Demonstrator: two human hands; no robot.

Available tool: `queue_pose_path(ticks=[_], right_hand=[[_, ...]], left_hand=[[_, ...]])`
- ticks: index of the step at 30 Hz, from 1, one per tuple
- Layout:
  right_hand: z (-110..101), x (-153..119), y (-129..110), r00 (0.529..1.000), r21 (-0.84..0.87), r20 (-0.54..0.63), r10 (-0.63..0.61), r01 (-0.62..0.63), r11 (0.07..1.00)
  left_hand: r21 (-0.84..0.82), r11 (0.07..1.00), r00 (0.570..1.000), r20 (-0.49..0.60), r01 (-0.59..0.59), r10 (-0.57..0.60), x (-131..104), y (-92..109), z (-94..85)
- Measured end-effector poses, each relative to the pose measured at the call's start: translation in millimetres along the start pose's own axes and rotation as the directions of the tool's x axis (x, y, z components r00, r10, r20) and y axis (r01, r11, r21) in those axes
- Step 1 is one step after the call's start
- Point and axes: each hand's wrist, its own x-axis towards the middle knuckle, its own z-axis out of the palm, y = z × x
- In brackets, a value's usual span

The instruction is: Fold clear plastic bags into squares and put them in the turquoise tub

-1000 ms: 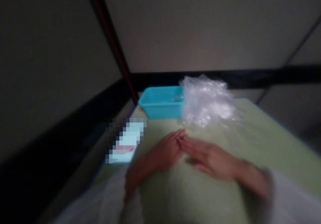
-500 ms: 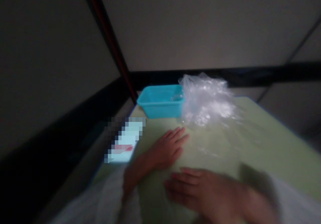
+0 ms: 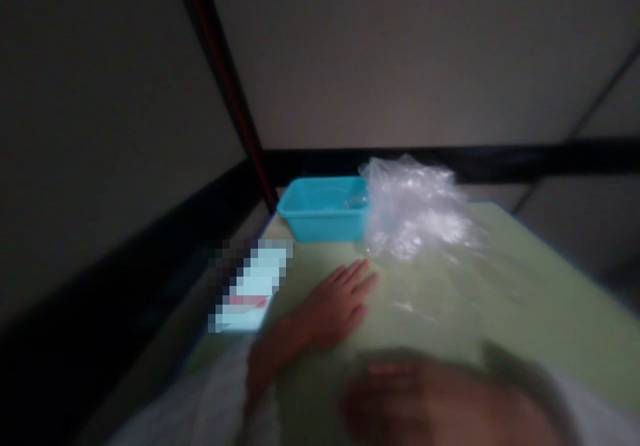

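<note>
My left hand [image 3: 333, 309] lies flat on the pale green tabletop [image 3: 520, 266], fingers spread and nothing in them. Just beyond its fingertips is a crumpled heap of clear plastic, apparently bags [image 3: 417, 209], with thin clear film spreading toward me over the table. My right hand [image 3: 425, 399] is low in the view, close to the table's near side. Motion blurs it, but its fingers look stretched out, pointing left, and no object shows in them. Whether its palm touches the table I cannot tell.
A turquoise plastic basin [image 3: 325, 227] stands at the far left of the table, touching the plastic heap; something clear lies inside it. A lit, pixelated screen [image 3: 257, 286], perhaps a phone, is at the left edge. Walls [image 3: 400, 59] with a dark band rise behind.
My right hand has moved slightly right and toward me, and is more blurred. The left hand stays flat in place. The whole scene sits a little lower as the camera tilts.
</note>
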Motion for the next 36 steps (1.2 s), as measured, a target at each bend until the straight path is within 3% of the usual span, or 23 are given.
queue_pose_path(ticks=[3,6,9,12,16,20,25,36], right_hand=[[-20.4,-12.7,23.8,0.981,-0.199,-0.150,0.124,-0.153,0.968],[-33.4,-25.8,51.1,0.932,-0.268,-0.258,0.253,-0.321,0.909],[-37.8,-32.2,66.6,0.921,-0.284,-0.278,0.272,-0.349,0.893],[-38.9,-33.7,71.3,0.917,-0.284,-0.287,0.277,-0.358,0.890],[-40.2,-35.2,74.2,0.908,-0.297,-0.303,0.289,-0.378,0.877],[-39.8,-36.2,77.8,0.902,-0.319,-0.282,0.326,-0.409,0.855],[-39.4,-36.4,83.3,0.884,-0.390,-0.235,0.404,-0.466,0.794],[-47.5,-37.7,93.0,0.836,-0.479,-0.272,0.476,-0.547,0.687]], left_hand=[[0.011,1.000,1.000,-0.025,-0.003,0.003,-0.6,-1.3,3.4],[-0.006,0.999,0.996,-0.083,0.037,-0.038,0.6,0.0,0.3],[-0.060,0.997,0.977,-0.205,0.043,-0.055,3.3,7.7,-11.0],[-0.137,0.987,0.958,-0.283,-0.079,0.037,5.2,23.0,-23.5],[-0.243,0.909,0.940,-0.135,-0.338,0.314,4.3,48.5,-28.3],[-0.295,0.848,0.888,-0.004,-0.440,0.460,0.2,65.5,-24.2],[-0.335,0.831,0.869,0.062,-0.445,0.490,-3.3,69.6,-24.6],[-0.367,0.817,0.864,0.061,-0.446,0.499,-5.1,69.4,-22.4]])
